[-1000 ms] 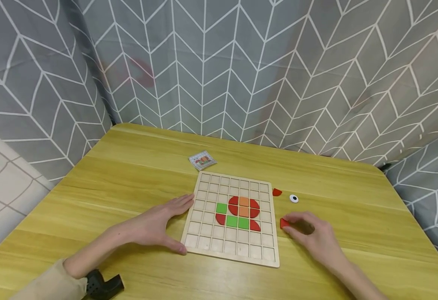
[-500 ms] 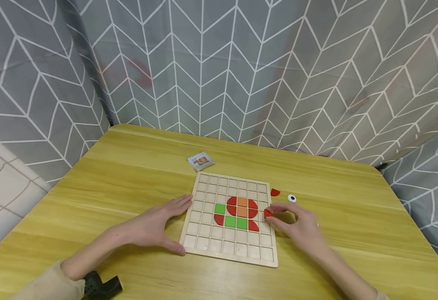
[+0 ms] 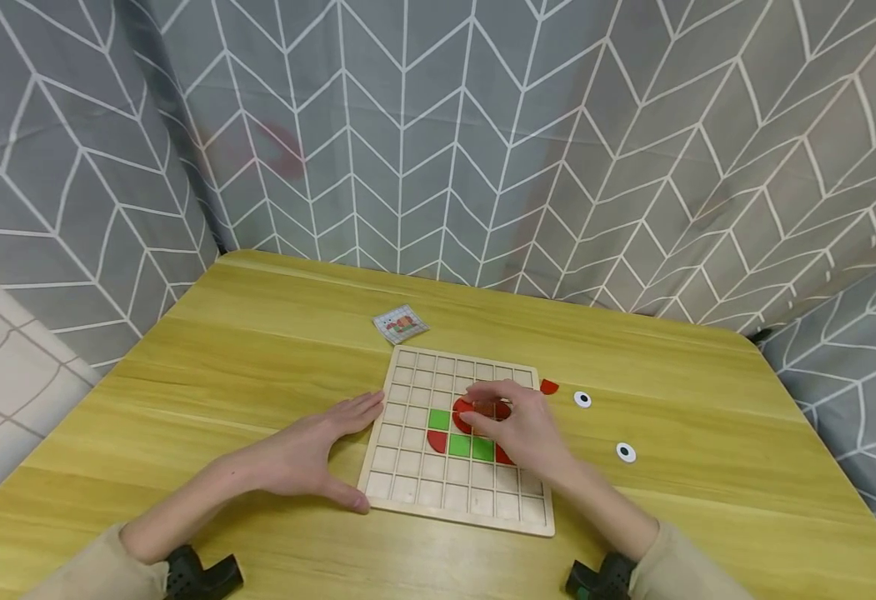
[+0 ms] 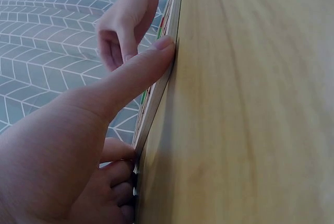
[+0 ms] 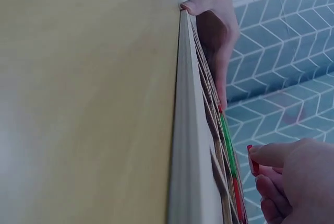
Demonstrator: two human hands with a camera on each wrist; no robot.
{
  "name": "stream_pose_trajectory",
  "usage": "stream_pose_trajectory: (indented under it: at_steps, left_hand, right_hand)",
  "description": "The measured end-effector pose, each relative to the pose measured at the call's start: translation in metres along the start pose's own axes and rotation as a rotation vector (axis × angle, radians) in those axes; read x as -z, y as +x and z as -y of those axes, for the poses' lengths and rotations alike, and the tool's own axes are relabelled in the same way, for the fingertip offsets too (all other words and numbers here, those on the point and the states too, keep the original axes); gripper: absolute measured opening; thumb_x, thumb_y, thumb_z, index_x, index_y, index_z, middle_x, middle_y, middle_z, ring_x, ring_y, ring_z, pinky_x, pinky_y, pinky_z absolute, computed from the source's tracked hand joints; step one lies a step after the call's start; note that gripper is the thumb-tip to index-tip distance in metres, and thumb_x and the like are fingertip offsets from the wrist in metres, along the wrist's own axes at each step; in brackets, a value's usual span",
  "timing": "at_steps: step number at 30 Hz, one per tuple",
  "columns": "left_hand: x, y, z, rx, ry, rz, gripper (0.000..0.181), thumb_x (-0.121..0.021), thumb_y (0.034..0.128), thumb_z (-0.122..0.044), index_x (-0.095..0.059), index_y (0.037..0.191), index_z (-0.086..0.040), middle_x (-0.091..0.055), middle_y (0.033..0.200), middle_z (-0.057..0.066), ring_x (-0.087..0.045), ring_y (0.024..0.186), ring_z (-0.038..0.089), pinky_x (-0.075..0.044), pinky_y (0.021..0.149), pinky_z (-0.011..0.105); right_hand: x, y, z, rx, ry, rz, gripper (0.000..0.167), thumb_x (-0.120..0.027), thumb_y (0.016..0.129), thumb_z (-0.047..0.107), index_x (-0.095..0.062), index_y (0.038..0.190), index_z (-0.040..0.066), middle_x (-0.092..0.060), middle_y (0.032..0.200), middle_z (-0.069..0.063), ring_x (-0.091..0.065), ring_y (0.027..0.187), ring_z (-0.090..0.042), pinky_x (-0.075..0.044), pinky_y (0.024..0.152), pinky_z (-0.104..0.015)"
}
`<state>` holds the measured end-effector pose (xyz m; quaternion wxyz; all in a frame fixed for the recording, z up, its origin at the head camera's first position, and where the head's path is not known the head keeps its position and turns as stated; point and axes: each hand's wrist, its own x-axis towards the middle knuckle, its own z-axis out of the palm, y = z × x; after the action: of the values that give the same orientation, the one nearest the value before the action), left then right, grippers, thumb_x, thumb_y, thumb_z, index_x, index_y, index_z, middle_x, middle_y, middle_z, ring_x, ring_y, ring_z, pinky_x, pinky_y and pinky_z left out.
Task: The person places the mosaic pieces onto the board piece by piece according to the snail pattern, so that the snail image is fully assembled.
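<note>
In the head view, my left hand (image 3: 298,458) rests on the left side of a wooden grid board (image 3: 400,479), fingers spread, the thumb at the near corner. My right hand (image 3: 528,429) is over the middle of the board. Its thumb and fingertips pinch a small red piece (image 5: 253,164), held just above the board in the right wrist view; its full outline is hidden. Green squares (image 3: 460,446) and a red rounded piece (image 3: 437,440) sit in the grid. My right hand covers much of the red and orange pieces there.
Right of the board lie a red rounded piece (image 3: 549,387) and two eye discs, one farther back (image 3: 583,399) and one nearer (image 3: 626,452). A small picture card (image 3: 400,323) lies behind the board's far left corner. A patterned curtain (image 3: 438,150) hangs behind the table (image 3: 280,333).
My right hand has carried the red piece leftward from the table beside the board to over the pattern, uncovering the nearer eye disc. My left hand keeps its place.
</note>
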<state>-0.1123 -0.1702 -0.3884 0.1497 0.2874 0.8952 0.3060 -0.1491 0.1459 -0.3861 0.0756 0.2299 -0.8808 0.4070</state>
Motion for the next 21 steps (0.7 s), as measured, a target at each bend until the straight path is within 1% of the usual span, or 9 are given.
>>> stream_pose_trajectory:
  at_steps: [3,6,14,21]
  left_hand:
    - [-0.001,0.0,0.0,0.002,-0.003,0.0,0.12,-0.076,0.0682,-0.074,-0.026,0.159,-0.013,-0.015,0.168,0.0,-0.015,0.154,0.031,-0.024,0.118,0.06]
    - [-0.001,0.0,0.001,0.004,-0.006,-0.002,0.12,-0.076,0.0684,-0.074,-0.025,0.159,-0.014,-0.015,0.168,-0.001,-0.015,0.154,0.03,-0.024,0.118,0.06]
    - [0.0,0.001,0.001,-0.002,-0.016,0.003,0.12,-0.075,0.0687,-0.074,-0.025,0.16,-0.014,-0.014,0.168,-0.001,-0.014,0.154,0.03,-0.023,0.119,0.06]
    - [-0.001,0.0,0.001,0.0,-0.008,0.002,0.12,-0.076,0.0687,-0.073,-0.025,0.16,-0.014,-0.014,0.168,0.0,-0.015,0.154,0.031,-0.024,0.118,0.06]
  right_hand:
    - [-0.01,0.008,0.004,0.016,0.022,0.012,0.027,-0.084,0.081,0.014,-0.076,0.107,0.011,-0.075,0.096,0.004,-0.067,0.082,-0.01,-0.056,0.072,-0.026]
    - [-0.018,0.014,0.007,0.026,0.019,0.012,0.026,-0.084,0.081,0.012,-0.076,0.105,0.009,-0.076,0.093,0.002,-0.068,0.08,-0.01,-0.055,0.069,-0.025]
    - [-0.03,0.024,0.009,0.002,-0.02,-0.019,0.025,-0.084,0.079,0.008,-0.075,0.103,0.008,-0.075,0.093,-0.001,-0.069,0.081,-0.012,-0.058,0.074,-0.027]
    - [-0.036,0.026,0.006,0.058,-0.06,-0.042,0.024,-0.084,0.08,0.009,-0.075,0.103,0.007,-0.076,0.093,-0.003,-0.07,0.082,-0.014,-0.056,0.073,-0.028]
